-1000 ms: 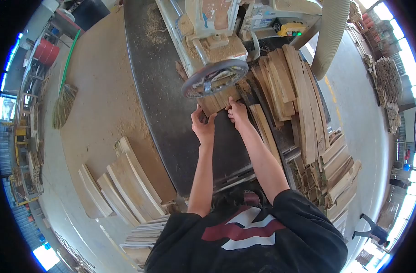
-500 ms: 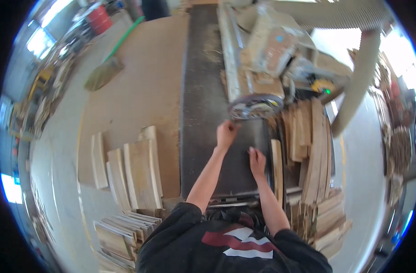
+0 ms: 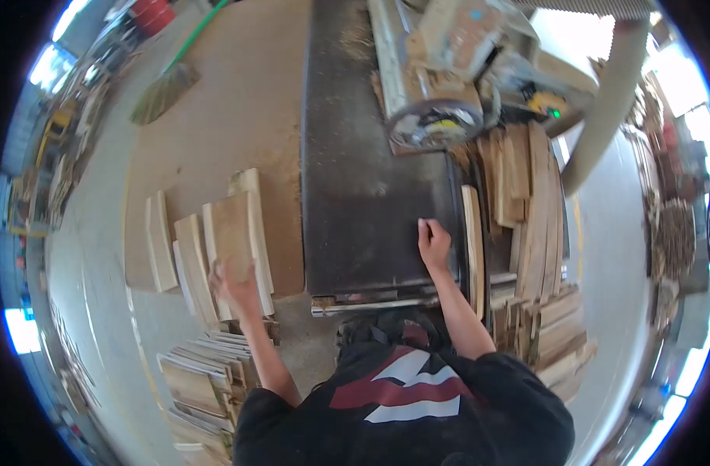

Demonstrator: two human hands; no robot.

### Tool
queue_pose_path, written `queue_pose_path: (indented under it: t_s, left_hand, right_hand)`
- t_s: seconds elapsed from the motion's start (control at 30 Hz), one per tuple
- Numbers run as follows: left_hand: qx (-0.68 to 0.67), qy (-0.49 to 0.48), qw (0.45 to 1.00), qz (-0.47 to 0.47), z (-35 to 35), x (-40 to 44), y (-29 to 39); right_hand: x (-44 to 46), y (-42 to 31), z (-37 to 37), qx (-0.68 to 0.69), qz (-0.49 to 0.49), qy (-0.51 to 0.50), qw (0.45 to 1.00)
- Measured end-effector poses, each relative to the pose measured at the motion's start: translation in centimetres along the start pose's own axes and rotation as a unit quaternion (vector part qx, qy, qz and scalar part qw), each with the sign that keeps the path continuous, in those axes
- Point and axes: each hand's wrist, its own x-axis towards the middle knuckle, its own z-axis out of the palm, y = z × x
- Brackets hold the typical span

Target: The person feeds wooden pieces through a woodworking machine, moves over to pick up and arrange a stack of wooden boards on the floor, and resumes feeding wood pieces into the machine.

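My left hand is at the near end of a wide wooden board on the brown table to the left. Its fingers are spread over the board's end, and I cannot tell whether they touch it. Narrower wooden boards lie beside it. Above the dark machine bed, my right hand is closed with its fingers curled, and nothing shows in it. Further up the bed stands a machine with a round, disc-shaped front.
To the right, a long narrow strip of wood lies along the bed's edge, beside upright boards. Stacked boards stand low on the left. A broom rests on the brown table, and a thick hose hangs at the upper right.
My left hand has moved from the machine's front, left and down to the boards. My right hand stays over the bed, its fingers more curled. The view has tilted downward.
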Motion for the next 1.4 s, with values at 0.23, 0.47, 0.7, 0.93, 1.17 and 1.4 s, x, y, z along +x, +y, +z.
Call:
queue_pose_path:
  t_s: [0.23,0.47,0.7,0.93,1.17,1.4]
  left_hand:
    - [0.112,-0.205,0.946,-0.226,1.4,-1.0,-3.4]
    - [-0.189,-0.062,0.98,-0.02,6.9,-0.5,3.7]
    - [-0.503,-0.274,0.82,0.01,18.5,2.2,25.7]
    - [-0.864,-0.044,0.379,-0.329,23.2,12.0,31.3]
    - [-0.864,-0.026,0.455,-0.213,30.7,9.0,38.4]
    - [-0.766,-0.014,0.64,-0.061,29.6,11.2,33.5]
  right_hand:
    - [-0.2,0.0,-0.1,-0.003,0.032,-0.012,0.999]
    - [-0.1,0.1,0.0,0.008,0.003,0.014,1.0]
    - [0.0,0.0,-0.7,0.065,0.043,0.013,0.997]
    - [0.1,0.4,-2.1,0.143,0.151,-0.027,0.978]
    - [0.5,0.9,-2.9,0.136,0.125,-0.061,0.981]
    - [0.3,1.1,-2.8,0.184,0.151,-0.066,0.969]
